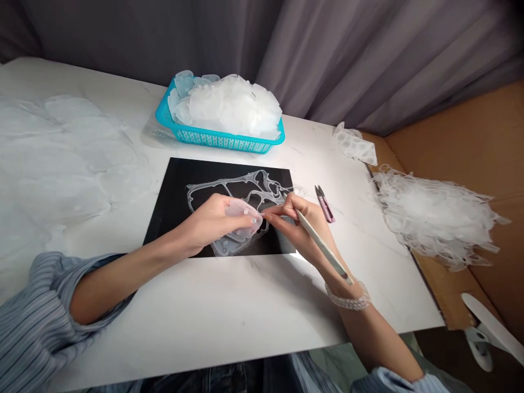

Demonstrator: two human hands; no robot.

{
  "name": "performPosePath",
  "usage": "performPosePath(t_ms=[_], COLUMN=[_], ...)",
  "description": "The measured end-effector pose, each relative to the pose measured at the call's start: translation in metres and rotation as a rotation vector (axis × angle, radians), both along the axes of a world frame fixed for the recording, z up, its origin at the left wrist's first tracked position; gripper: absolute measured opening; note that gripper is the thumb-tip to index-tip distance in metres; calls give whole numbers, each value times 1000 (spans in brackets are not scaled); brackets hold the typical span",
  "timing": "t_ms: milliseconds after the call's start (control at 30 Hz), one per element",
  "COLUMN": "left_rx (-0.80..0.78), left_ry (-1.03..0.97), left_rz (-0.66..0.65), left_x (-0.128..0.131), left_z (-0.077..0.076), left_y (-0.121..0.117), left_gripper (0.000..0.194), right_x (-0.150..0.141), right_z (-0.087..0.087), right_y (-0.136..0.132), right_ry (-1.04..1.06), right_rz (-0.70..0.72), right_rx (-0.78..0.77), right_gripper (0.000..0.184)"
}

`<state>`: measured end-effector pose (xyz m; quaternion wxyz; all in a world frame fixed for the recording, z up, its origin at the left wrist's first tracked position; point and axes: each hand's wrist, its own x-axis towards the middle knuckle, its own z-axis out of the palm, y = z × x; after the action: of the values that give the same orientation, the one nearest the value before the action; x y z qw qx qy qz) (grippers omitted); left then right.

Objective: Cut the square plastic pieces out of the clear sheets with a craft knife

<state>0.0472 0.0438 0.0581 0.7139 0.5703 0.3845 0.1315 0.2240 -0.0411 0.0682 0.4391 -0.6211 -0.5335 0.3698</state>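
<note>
My left hand (208,225) is closed on a thin translucent plastic-like piece (239,208) with small holes, thumb on top. My right hand (306,228) meets it at the piece's right edge, thumb and fingertip pinched there. Tucked in that same hand is a pair of pale tweezers (323,248), its back end pointing toward my wrist. Both hands are over a black mat (164,210). Beneath them on the mat lies a clear web-like sheet (223,184) with large openings, partly hidden by my hands.
A blue basket (229,142) heaped with translucent pieces stands behind the mat. Pink-handled thread snips (325,204) lie to the right. Translucent sheets (73,158) spread over the left side. Stringy clear scraps (438,215) pile by a cardboard box (458,125) at the right edge.
</note>
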Motion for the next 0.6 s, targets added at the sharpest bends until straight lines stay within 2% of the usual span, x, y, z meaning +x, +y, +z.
performPosePath(t_ms=[133,300,467,600], left_rx=[17,-16,42,130], left_ry=[4,8,41,68], left_rz=[-46,-75,-159,-288], left_x=[-1,-1,0,3], left_z=[3,1,0,9], left_y=[2,3,5,-1], left_gripper=[16,23,21,18], right_x=[-2,-2,-6,-4], right_z=[3,3,1,-8], right_y=[0,-2,-11,-9], right_ry=[29,-6,-216,-452], right_rz=[28,54,94,103], right_rx=[-19,45,128,162], right_gripper=[38,39,35,29])
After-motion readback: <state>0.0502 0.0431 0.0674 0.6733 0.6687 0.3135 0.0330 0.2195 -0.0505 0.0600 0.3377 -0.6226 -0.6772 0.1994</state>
